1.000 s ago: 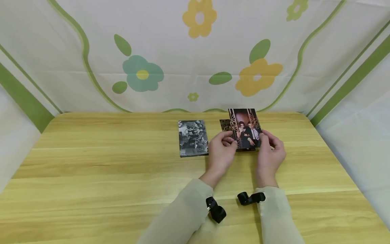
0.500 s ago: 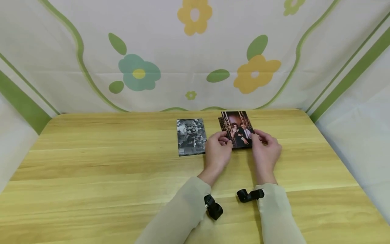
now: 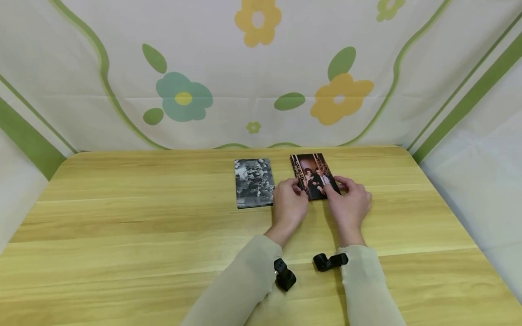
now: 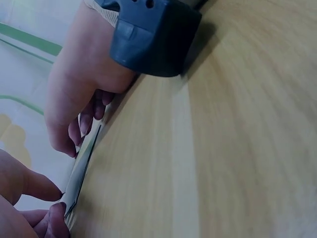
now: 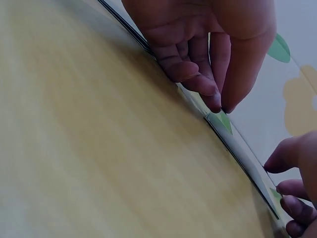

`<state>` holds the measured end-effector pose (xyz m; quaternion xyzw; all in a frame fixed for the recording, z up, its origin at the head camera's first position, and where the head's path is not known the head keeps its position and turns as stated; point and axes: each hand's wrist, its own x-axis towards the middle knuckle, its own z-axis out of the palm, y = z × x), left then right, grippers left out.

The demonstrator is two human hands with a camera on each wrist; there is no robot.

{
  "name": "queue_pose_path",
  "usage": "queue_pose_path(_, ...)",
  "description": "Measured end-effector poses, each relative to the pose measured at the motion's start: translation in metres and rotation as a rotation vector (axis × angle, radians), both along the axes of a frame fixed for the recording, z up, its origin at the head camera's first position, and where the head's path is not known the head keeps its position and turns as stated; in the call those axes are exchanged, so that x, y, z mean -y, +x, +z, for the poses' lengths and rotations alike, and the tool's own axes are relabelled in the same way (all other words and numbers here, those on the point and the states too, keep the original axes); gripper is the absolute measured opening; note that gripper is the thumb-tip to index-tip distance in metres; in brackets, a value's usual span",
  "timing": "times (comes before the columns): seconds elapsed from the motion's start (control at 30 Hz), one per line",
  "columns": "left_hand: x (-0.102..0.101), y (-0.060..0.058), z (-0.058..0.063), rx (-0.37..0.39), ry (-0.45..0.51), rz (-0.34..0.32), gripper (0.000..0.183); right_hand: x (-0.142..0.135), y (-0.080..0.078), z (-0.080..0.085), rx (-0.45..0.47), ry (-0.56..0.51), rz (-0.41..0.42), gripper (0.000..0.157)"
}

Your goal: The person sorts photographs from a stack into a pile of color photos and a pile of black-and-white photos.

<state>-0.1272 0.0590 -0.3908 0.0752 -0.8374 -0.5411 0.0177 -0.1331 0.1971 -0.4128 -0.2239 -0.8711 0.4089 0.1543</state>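
Note:
A colour photo card (image 3: 314,177) showing two people lies tilted slightly left on a low stack at the back of the table, right of centre. At its lower left edge my left hand (image 3: 290,203) pinches it between thumb and fingertip. My right hand (image 3: 350,203) has the thumb over its lower right corner and the fingers under the right edge. The right wrist view shows the left hand (image 5: 203,49) pinching the card's edge and the right hand (image 5: 299,183) around the other end. In the left wrist view the card's edge (image 4: 77,183) is seen nearly edge-on.
Left of the left hand lies a stack of black-and-white photo cards (image 3: 254,183), close to its knuckles. The wooden table (image 3: 142,253) ends at a white curtain (image 3: 244,81) with printed flowers. Black camera mounts (image 3: 285,277) are strapped to both wrists.
Both hands have moved the colour photo card left and down, from held above the stack to lying over the cards beneath, which it now covers. The black-and-white stack has stayed in place.

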Motion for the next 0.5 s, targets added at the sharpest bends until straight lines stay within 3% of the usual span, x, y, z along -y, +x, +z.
queue_pose_path(0.23, -0.001, 0.000, -0.004, 0.020, -0.063, -0.026, 0.037, 0.000, 0.002, -0.001, 0.031, 0.025, 0.005, 0.046)
queue_pose_path(0.5, -0.003, 0.000, -0.010, -0.024, -0.057, -0.033, 0.039, 0.000, 0.001, 0.001, 0.056, 0.052, 0.021, 0.047)
